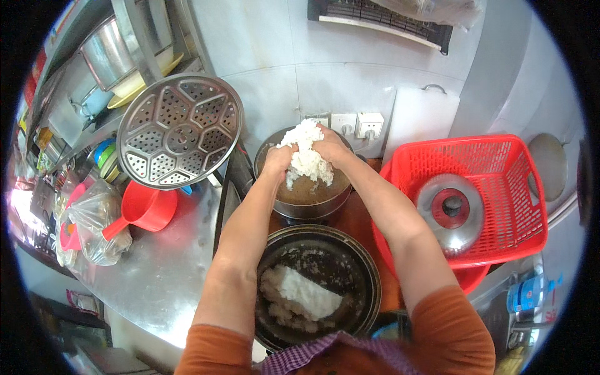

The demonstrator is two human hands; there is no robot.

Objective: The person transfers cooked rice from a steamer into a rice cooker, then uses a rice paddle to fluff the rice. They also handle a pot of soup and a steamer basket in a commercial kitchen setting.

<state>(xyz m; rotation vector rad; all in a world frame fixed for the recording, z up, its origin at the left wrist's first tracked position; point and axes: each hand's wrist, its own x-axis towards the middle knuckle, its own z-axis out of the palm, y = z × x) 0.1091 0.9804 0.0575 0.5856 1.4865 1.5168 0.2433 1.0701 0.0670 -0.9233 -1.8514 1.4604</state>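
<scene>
Between my two hands is a big loose clump of white, sticky-looking rice (306, 150). My left hand (280, 160) is closed against its left side. On the other side my right hand (330, 147) grips it, with fingertips partly hidden in the white mass. Both hands are above a round metal pot (304, 211) with a flat brownish surface (319, 192) inside, and some rice hangs down toward it. Nearer to me stands a black wok (369, 262). A white slab-like lump (309, 294) lies in it among greyish wet clumps and scattered grains.
At left, a perforated steamer plate (181, 139) leans above a metal counter (169, 269) with a red ladle (150, 206) and plastic bags (103, 222). To the right stands a red basket (500, 187) holding a metal lid (450, 212). Wall sockets (369, 125) are behind the pot.
</scene>
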